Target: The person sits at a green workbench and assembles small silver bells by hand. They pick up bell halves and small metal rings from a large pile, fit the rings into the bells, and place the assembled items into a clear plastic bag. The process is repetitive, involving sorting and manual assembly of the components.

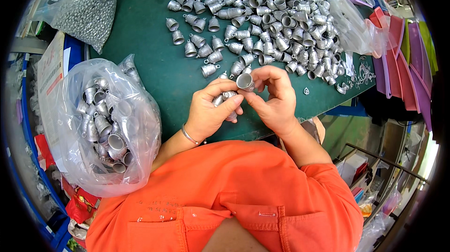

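Observation:
Near the table's front edge, my right hand (276,97) pinches a small silver metal bell (244,82) between thumb and fingers, its open mouth turned toward me. Close beside it, my left hand (208,111) is curled round a few more silver bells (218,100), partly hidden by its fingers and thumb. The left fingertips come up to the rim of the bell in my right hand; whether they touch it I cannot tell. A large heap of similar bells (281,18) covers the far middle and right of the table, with loose ones scattered just beyond my hands.
A clear plastic bag (145,125) with bells inside stands at my left. A bag of small round silver beads (84,13) lies at the far left. Small metal rings (363,73) lie near the green table's (140,32) right edge, beside pink and purple plastic bins (403,60).

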Available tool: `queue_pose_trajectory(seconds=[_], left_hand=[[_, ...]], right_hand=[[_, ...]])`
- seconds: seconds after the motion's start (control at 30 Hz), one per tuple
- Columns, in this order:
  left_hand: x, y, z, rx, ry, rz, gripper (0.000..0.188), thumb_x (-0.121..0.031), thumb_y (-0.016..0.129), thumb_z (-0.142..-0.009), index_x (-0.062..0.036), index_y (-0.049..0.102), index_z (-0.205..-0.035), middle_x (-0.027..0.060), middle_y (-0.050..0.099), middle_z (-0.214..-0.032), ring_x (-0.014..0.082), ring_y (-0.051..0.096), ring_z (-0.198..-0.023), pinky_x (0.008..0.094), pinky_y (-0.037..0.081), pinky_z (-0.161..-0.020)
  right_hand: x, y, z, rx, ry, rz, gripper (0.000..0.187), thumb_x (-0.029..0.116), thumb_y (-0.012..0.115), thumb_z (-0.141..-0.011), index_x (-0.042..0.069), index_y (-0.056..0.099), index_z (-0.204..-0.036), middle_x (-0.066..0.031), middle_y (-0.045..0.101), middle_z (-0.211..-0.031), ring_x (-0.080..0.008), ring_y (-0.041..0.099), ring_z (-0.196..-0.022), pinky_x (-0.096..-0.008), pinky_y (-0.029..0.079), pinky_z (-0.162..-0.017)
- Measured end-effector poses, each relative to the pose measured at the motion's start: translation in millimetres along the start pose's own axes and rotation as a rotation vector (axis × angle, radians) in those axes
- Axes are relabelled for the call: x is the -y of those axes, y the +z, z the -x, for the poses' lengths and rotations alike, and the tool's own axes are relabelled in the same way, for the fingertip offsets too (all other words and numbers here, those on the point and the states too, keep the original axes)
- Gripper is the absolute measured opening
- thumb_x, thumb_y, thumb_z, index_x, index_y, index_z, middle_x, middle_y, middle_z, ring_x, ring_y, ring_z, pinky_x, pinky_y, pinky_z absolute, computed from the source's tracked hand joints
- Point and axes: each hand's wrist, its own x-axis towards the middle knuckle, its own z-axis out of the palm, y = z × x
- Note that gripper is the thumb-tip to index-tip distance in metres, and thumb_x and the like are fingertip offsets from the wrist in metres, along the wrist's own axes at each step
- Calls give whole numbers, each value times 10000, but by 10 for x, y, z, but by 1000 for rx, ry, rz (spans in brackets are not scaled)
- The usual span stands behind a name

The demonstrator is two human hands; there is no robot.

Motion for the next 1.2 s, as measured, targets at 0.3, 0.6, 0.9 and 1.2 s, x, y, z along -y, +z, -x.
queue_pose_trajectory(seconds=[0.3, 0.6, 0.9, 1.2], left_hand=[[41, -13, -11, -20, 7, 59, 265, -62, 629, -828, -24, 581, -1085, 44, 596, -916, 96, 602, -689, 195, 504, -488], [54, 10, 10, -115, 26, 101, 265, -40, 615, -822, -19, 560, -1081, 73, 610, -933, 122, 597, -628, 215, 487, -454], [-36, 5, 13, -190, 288, 51, 195, -145, 651, -825, -35, 577, -969, 36, 605, -696, 78, 568, -559, 200, 442, -444], [54, -23, -49, -357, 207, 184, 157, -142, 594, -874, -25, 552, -969, 62, 601, -660, 64, 521, -510, 190, 422, -449]], right_hand=[[19, -41, -29, 51, -115, 104, 313, -55, 700, -680, 38, 577, -952, -68, 580, -885, -138, 547, -714, -239, 452, -592], [108, -48, -46, 110, 421, -593, 278, 148, 527, -905, -5, 516, -1136, -57, 577, -855, -104, 511, -686, -209, 417, -600], [1145, 567, -648, 555, -439, -159, 368, 179, 466, -912, -79, 481, -1173, -89, 560, -823, -122, 499, -643, -238, 417, -569], [466, -110, -920, 231, -292, 335, 156, -49, 559, -793, 22, 628, -914, -106, 579, -766, -247, 564, -672, -298, 448, -600]])
